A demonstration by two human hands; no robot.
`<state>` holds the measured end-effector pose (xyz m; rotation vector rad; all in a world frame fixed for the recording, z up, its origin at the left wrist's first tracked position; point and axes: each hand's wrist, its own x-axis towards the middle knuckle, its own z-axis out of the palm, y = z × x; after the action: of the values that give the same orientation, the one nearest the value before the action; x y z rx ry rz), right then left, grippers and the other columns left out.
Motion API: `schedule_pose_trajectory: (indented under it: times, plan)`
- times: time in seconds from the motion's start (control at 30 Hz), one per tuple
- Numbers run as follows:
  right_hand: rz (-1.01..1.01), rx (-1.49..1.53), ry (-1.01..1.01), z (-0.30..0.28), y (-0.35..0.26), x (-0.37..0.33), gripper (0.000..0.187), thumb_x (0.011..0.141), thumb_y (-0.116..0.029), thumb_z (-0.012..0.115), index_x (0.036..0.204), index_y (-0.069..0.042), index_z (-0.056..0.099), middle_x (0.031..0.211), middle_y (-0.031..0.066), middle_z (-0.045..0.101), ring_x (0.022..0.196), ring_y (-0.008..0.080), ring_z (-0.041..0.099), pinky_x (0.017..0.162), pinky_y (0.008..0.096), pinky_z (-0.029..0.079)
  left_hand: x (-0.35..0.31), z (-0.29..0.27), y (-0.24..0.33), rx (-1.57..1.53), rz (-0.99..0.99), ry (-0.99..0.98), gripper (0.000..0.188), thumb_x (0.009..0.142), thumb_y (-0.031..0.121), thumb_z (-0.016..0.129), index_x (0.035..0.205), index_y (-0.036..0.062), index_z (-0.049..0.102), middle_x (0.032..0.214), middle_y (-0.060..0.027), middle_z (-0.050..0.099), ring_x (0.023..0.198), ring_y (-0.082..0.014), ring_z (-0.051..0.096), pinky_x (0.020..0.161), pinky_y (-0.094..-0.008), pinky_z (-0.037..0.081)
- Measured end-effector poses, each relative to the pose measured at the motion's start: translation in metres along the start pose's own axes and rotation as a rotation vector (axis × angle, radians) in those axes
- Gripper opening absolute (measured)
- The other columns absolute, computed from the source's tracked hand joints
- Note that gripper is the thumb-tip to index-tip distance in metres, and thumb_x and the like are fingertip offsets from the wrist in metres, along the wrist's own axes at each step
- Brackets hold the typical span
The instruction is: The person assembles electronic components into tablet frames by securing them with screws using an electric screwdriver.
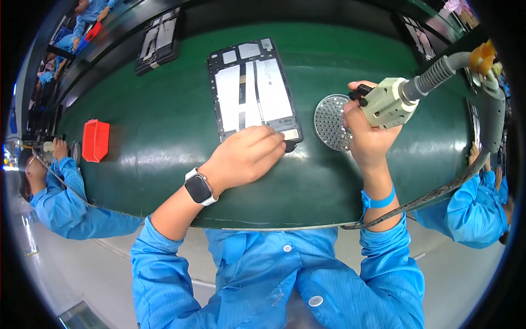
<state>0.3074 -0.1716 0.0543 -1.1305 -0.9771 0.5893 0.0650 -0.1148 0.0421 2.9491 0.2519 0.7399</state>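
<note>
An opened tablet [276,90] with white battery cells and a black frame lies on the green work table in front of me. My left hand [246,156] rests on its lower edge, with fingers bent together over the frame. A small black piece [290,146] shows by those fingertips; what it belongs to is unclear. In my right hand [368,134] is a pale electric screwdriver [390,104], gripped near its black front end. Its tip is hidden. Under and beside that hand lies a round clear screw tray [331,122] with many holes and small screws.
A thick grey cable [438,200] hangs from the screwdriver and crosses my right forearm. An orange-red bin [96,141] stands on the left. Another opened tablet [159,41] lies at the far left. People in blue work at both sides; one sleeve [471,211] is close on the right.
</note>
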Motion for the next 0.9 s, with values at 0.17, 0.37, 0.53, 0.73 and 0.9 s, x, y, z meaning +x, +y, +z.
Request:
schedule_pose_trajectory:
  times: [0.17, 0.37, 0.53, 0.73, 0.9]
  plan:
    - [-0.064, -0.053, -0.040, 0.000, -0.006, 0.001, 0.037, 0.074, 0.006, 0.067, 0.109, 0.003, 0.056, 0.100, 0.0099, 0.066, 0.086, 0.0135, 0.062, 0.078, 0.0281, 0.052, 0.012, 0.016, 0.009, -0.118, -0.322, 0.185, 0.023, 0.068, 0.002, 0.080, 0.088, 0.0001, 0.070, 0.100, -0.0084, 0.067, 0.088, -0.0268, 0.063, 0.071, -0.0351, 0.054]
    - [-0.021, -0.034, 0.002, 0.002, -0.003, -0.001, 0.036, 0.073, 0.007, 0.067, 0.108, 0.003, 0.057, 0.100, 0.0099, 0.066, 0.087, 0.0141, 0.063, 0.079, 0.0288, 0.052, 0.016, 0.021, 0.021, -0.042, -0.427, 0.205, 0.019, 0.069, 0.005, 0.080, 0.085, 0.0014, 0.071, 0.099, -0.0081, 0.067, 0.092, -0.0280, 0.062, 0.074, -0.0381, 0.052]
    - [0.047, 0.167, -0.058, 0.006, 0.000, -0.001, 0.034, 0.074, 0.008, 0.064, 0.107, 0.005, 0.058, 0.086, 0.0103, 0.064, 0.069, 0.0143, 0.060, 0.065, 0.0294, 0.052, 0.009, 0.027, 0.020, 0.007, -0.443, 0.245, 0.017, 0.070, 0.010, 0.079, 0.084, 0.0046, 0.070, 0.102, -0.0063, 0.066, 0.096, -0.0270, 0.061, 0.075, -0.0384, 0.050]
    - [0.084, 0.373, -0.168, 0.034, -0.008, -0.002, 0.027, 0.079, 0.003, 0.059, 0.105, 0.007, 0.059, 0.070, 0.0074, 0.058, 0.053, 0.0128, 0.052, 0.050, 0.0275, 0.044, 0.004, 0.029, 0.018, -0.043, -0.430, 0.276, 0.018, 0.070, 0.010, 0.079, 0.085, 0.0048, 0.070, 0.102, -0.0063, 0.067, 0.097, -0.0276, 0.062, 0.077, -0.0382, 0.051]
    - [0.094, 0.367, -0.187, 0.045, -0.002, -0.003, 0.027, 0.078, 0.003, 0.058, 0.105, 0.007, 0.059, 0.068, 0.0078, 0.058, 0.053, 0.0134, 0.052, 0.052, 0.0289, 0.045, -0.002, 0.035, 0.017, -0.036, -0.425, 0.302, 0.014, 0.074, 0.014, 0.076, 0.084, 0.0066, 0.070, 0.102, -0.0037, 0.064, 0.099, -0.0234, 0.059, 0.076, -0.0364, 0.047]
